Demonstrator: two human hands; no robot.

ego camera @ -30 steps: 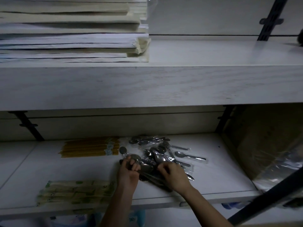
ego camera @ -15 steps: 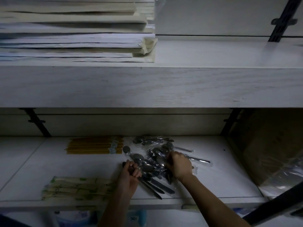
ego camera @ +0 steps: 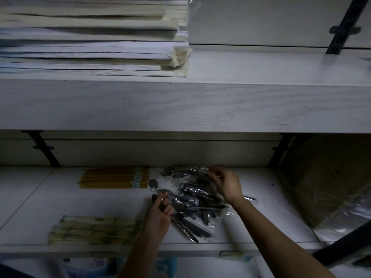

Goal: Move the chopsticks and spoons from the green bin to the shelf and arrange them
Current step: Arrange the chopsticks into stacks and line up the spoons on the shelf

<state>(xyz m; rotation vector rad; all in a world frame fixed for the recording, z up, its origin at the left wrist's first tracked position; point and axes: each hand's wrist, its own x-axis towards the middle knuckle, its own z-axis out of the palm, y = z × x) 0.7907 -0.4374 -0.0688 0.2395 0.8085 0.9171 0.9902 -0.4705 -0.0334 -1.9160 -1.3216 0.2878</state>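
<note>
Head view: a dim lower shelf (ego camera: 261, 227) crosses the bottom half of the frame, and both hands work at its middle.
Spoons (ego camera: 192, 197): a loose heap in clear wrap on the shelf, lower centre of the frame, lying criss-cross with no common direction.
Chopsticks: a yellow bundle (ego camera: 114, 177) lies at the back, just left of the heap. A paper-sleeved bundle (ego camera: 94, 229) lies at the front edge, lower left. Both run left to right.
Left hand (ego camera: 158, 213): its fingers are curled round a few spoon handles at the heap's lower left. The handles stick out toward the lower right and the bowls point to the upper left.
Right hand (ego camera: 226, 183): its fingers are bent into the wrap at the heap's upper right, apparently pinching a wrapped spoon. What exactly it holds is hard to see.
Key relation: the heap lies between the two hands. The left hand is nearer the front handles, the right nearer the back pieces.
Green bin: not in view.
Judged step: arranging. The spoons probably need turning to one shared axis, as both chopstick bundles are.
Paper stack (ego camera: 90, 43): on the shelf above, upper left of the frame.
</note>
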